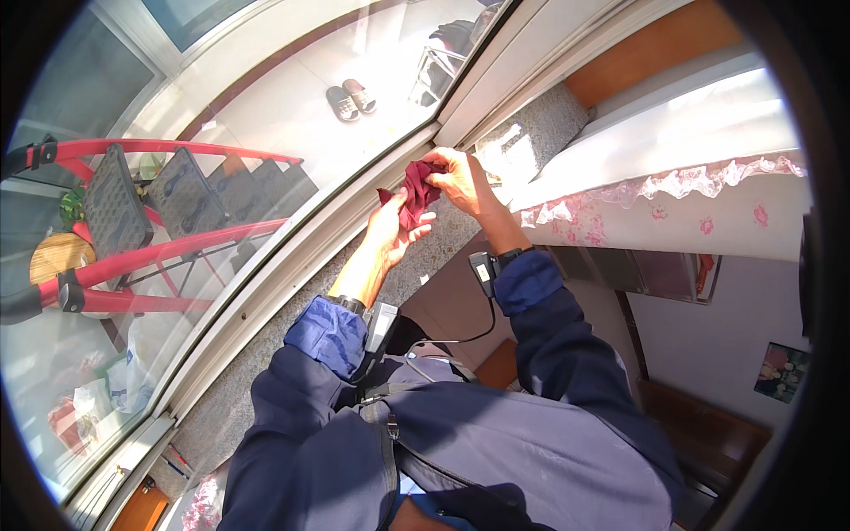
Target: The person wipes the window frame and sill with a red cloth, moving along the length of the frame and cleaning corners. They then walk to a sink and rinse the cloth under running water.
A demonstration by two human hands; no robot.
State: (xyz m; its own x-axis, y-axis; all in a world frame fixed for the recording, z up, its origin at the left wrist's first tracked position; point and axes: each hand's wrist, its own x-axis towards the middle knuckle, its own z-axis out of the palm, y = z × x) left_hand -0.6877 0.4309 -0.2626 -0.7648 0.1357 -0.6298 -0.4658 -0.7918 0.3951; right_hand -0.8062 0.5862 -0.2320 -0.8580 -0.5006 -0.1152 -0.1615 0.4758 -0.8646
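A dark red cloth [418, 192] is bunched between my two hands, just above the stone windowsill [443, 247]. My left hand [388, 232] holds its lower left part, thumb on top and fingers beneath. The upper right part is pinched by my right hand [459, 179], near the corner of the window frame [446, 126]. Folds hide part of the cloth. Close by on the left runs the white sliding-window track [292, 272] with its glass pane [265, 152].
Beyond the glass stands a red stepladder [179, 259] with grey treads. A pair of slippers [350, 99] lies on the pale floor outside. To the right hangs a white curtain [664, 199] with a lace edge and pink flowers. A cable [488, 318] runs between my wrist devices.
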